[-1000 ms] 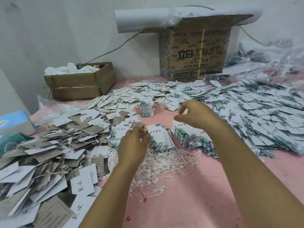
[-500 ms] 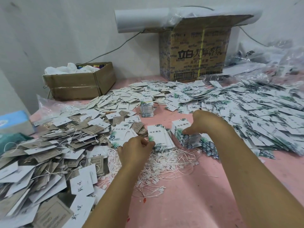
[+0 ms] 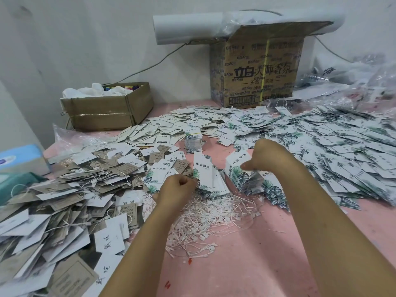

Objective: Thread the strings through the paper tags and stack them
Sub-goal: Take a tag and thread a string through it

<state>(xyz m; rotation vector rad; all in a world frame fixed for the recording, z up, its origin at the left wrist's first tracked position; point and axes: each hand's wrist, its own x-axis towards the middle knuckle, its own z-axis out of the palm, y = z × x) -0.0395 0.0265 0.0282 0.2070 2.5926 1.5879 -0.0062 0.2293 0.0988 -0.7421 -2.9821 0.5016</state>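
On the pink table (image 3: 246, 264), nearest me, a tangle of white strings (image 3: 205, 221) sprawls at 12 o'clock, hemmed in at 9 o'clock by a heap of brown and white tags (image 3: 64, 200). Just past the tangle, the left hand (image 3: 177, 187) is balled tight at the near edge of a fanned tag stack (image 3: 205, 168), probably pinching a string, though its fingers hide it. At 1 o'clock the right hand (image 3: 265, 155) curls over a second tag stack (image 3: 237, 166), thumb on the top tag. Leaf-printed tags (image 3: 342, 151) crowd 2 o'clock. Farthest off are a low cardboard box (image 3: 107, 110) at 10 o'clock and a tall carton (image 3: 261, 76) at 1.
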